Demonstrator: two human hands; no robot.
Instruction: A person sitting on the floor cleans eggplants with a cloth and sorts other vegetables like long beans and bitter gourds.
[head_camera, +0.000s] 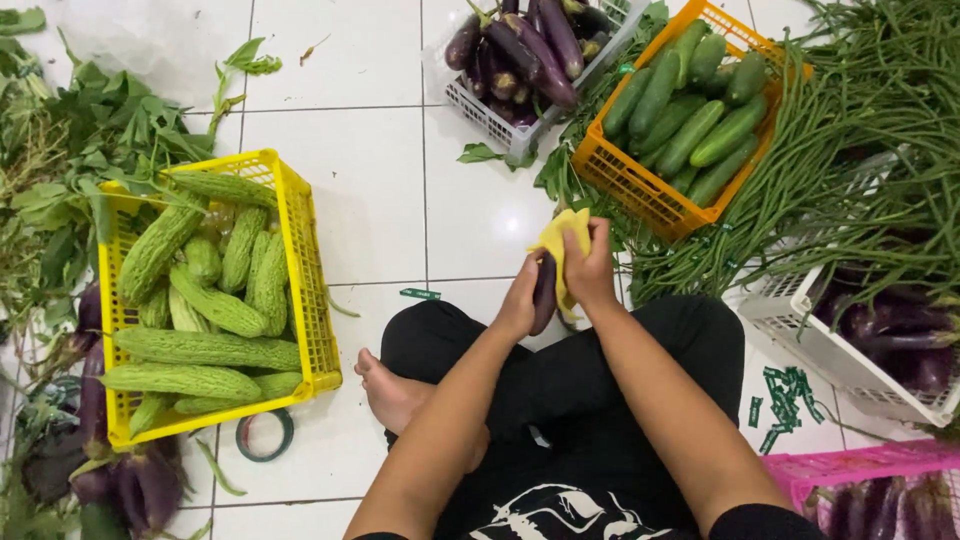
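Note:
I sit cross-legged on a white tiled floor. My left hand (519, 303) grips a dark purple eggplant (545, 292), held upright in front of me. My right hand (588, 268) presses a yellow cloth (560, 238) against the eggplant's top and right side. Most of the eggplant is hidden between my hands and the cloth.
A yellow crate of bitter gourds (299, 250) stands at left. A white basket of eggplants (495, 120) and an orange crate of cucumbers (630, 180) sit ahead. Long beans (850, 150) lie at right over a white basket (800, 330). A pink crate (850, 465), tape roll (264, 436) and loose greens are nearby.

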